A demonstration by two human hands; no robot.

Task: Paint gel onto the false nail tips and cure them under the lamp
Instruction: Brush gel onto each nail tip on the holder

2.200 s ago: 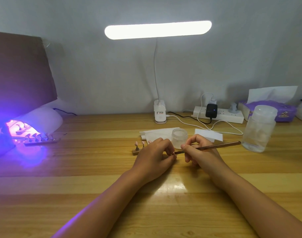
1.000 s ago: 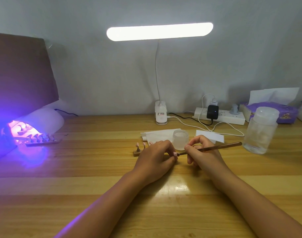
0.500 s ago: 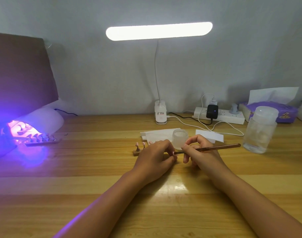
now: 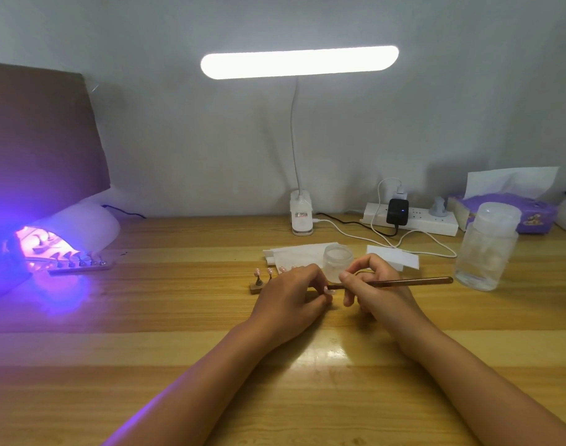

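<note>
Curing: strip [image 4: 78, 268] at lamp [image 4: 82, 225].
Painting: left grip [image 4: 288, 296] pinches tip [image 4: 329, 290]; right grip [image 4: 376, 289] holds brush [image 4: 410, 281].
Pending: stand's [image 4: 255, 286] cure.

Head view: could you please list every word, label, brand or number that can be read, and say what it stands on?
No text can be read.
Label on the desk lamp base: dark and red print, too blurred to read.
Front of the purple tissue box: a printed picture, any lettering too small to read.
On the brush, jar, bottle and power strip: no print shows.
</note>
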